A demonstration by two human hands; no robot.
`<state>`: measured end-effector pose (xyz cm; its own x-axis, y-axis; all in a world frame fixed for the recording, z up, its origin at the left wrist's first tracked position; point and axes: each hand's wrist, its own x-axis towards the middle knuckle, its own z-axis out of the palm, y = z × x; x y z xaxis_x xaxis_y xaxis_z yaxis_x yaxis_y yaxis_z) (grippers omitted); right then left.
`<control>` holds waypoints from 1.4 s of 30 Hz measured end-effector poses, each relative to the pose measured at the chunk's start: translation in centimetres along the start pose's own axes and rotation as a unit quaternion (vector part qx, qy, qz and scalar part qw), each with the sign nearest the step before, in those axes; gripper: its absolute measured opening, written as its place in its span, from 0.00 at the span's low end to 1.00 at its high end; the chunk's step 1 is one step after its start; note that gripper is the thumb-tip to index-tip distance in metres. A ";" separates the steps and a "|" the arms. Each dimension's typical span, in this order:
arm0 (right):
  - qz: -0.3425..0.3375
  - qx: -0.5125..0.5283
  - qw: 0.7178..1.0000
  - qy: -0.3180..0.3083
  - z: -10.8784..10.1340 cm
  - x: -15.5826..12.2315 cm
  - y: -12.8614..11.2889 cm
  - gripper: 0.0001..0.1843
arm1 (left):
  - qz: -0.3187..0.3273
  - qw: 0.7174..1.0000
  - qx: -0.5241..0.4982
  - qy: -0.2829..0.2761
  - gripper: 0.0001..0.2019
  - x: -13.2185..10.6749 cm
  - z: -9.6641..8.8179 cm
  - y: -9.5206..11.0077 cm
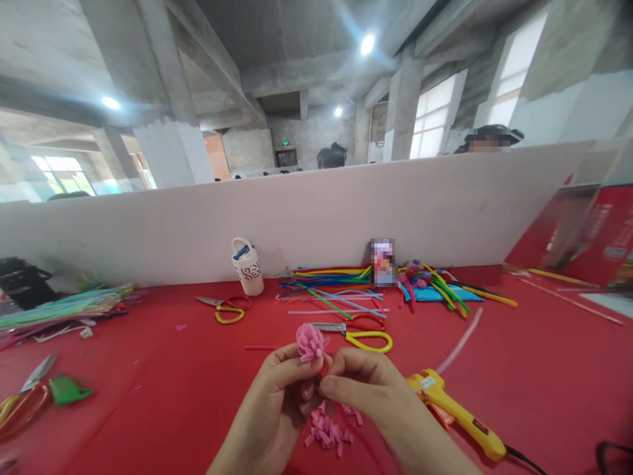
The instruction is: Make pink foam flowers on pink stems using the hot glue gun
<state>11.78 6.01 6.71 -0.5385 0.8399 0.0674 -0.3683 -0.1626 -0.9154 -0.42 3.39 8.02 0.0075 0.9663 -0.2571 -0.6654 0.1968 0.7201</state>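
Observation:
A small pink pipe-cleaner flower (310, 341) is held up between both my hands over the red table (148, 396). My left hand (277, 402) pinches it from the left, fingers closed below the bloom. From the right, my right hand (368, 389) closes its fingers round the stem just under the flower. Several short pink cut pieces (329, 430) lie on the table right below my hands.
A yellow glue gun (457, 412) lies right of my hands. Yellow-handled scissors (363, 335) and a second pair (225, 309) lie beyond, near a white cup (248, 267) and bundles of coloured pipe cleaners (331, 284). More pipe cleaners (64, 307) and scissors (27, 392) sit left. A white partition (297, 211) backs the table.

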 end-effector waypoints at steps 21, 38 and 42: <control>-0.013 -0.041 0.999 0.032 -1.3 0.9 -1.1 0.09 | 0.150 0.965 0.216 -0.023 0.08 0.8 -0.3 0.6; -0.075 -0.246 0.960 0.110 -2.4 -0.1 -2.0 0.07 | 0.194 0.939 0.283 -0.010 0.10 1.7 -0.8 -1.3; -0.076 -0.234 0.961 0.125 -1.6 -0.8 -1.4 0.07 | 0.210 0.944 0.255 0.017 0.08 1.8 -0.2 -2.5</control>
<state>13.94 6.39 7.26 -0.2854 0.9431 0.1709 -0.0157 0.1736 -0.9847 1.09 4.60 5.60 -0.2073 0.9726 0.1050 -0.1581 -0.1393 0.9776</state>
